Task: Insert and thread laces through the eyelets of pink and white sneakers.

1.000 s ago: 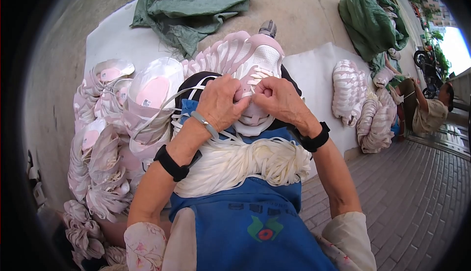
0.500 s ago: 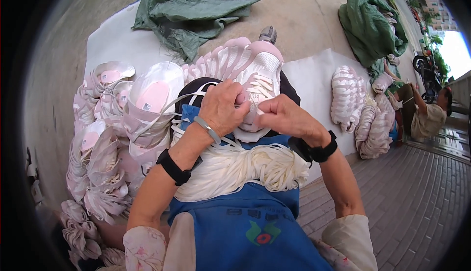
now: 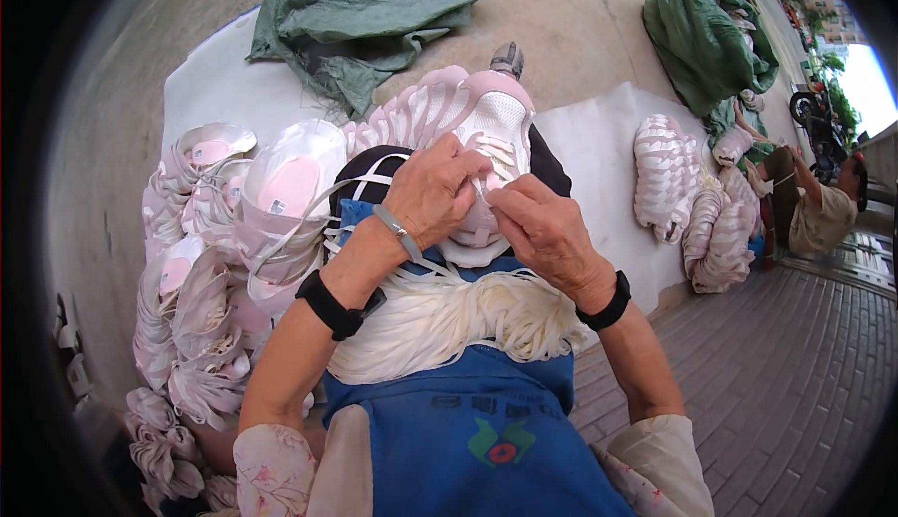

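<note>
A pink and white shoe upper [image 3: 500, 110] lies across my lap, its toe pointing away, with cream shoelace crossings [image 3: 497, 150] over its middle. My left hand [image 3: 432, 189] is closed at the left of the lacing, fingertips pinching a cream lace. From the other side my right hand [image 3: 545, 232] pinches at the tongue edge, thumb and forefinger together; the lace end there is mostly hidden by the fingers. Against my blue apron [image 3: 449, 442] rests a thick bundle of loose cream laces [image 3: 449, 325], just below both hands. A row of nested uppers [image 3: 402, 113] extends left behind the shoe upper.
Stacked pink and white uppers [image 3: 295, 175] crowd the left side. Bundled uppers [image 3: 666, 175] lie on white sheeting [image 3: 599, 157] at the right. Green sacks [image 3: 374, 12] sit ahead and at far right. Another person [image 3: 823, 208] sits at the right edge, near a parked motorcycle [image 3: 812, 124].
My left hand has shifted slightly up along the lacing. The right hand has turned, its fingers now pointing more toward the upper's tongue. The lace bundle stays in place.
</note>
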{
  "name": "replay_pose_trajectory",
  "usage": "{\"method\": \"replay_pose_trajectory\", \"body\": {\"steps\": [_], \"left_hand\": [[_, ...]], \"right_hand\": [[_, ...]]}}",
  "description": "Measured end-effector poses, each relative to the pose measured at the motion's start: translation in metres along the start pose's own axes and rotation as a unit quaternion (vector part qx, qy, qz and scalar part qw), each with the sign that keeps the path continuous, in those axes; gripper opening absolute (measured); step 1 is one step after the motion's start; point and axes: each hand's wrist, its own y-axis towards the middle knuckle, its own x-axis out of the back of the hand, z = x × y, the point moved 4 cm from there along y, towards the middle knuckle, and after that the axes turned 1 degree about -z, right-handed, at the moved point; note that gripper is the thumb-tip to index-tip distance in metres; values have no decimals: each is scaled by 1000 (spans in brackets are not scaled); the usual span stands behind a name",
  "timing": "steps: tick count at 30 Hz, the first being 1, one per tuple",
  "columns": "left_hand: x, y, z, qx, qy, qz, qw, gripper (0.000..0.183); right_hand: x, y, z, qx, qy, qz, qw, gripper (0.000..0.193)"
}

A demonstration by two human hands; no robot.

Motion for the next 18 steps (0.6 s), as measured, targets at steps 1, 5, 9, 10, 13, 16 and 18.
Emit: {"method": "replay_pose_trajectory", "body": {"steps": [1,5,9,10,13,16,18], "left_hand": [[1,1,-1,0,-1,2,1000,19],[0,0,4,44,-37,26,998,19],[0,3,5,38,-44,40,997,16],[1,3,6,38,-44,41,997,16],[1,5,8,34,-48,67,996,14],[4,8,9,45,-82,109,990,13],[5,8,10,68,-124,152,978,12]], "right_hand": [[-1,-1,-2,-2,0,0,1000,16],[3,-2,-10,6,-17,-118,993,24],[-4,-8,-4,27,-21,-104,994,24],[-5,-9,-3,28,-30,-99,994,24],[-3,-9,-6,15,-28,-139,990,23],[-1,-12,-13,-6,-21,-158,987,22],[-4,-14,-17,-16,-12,-154,988,20]]}}
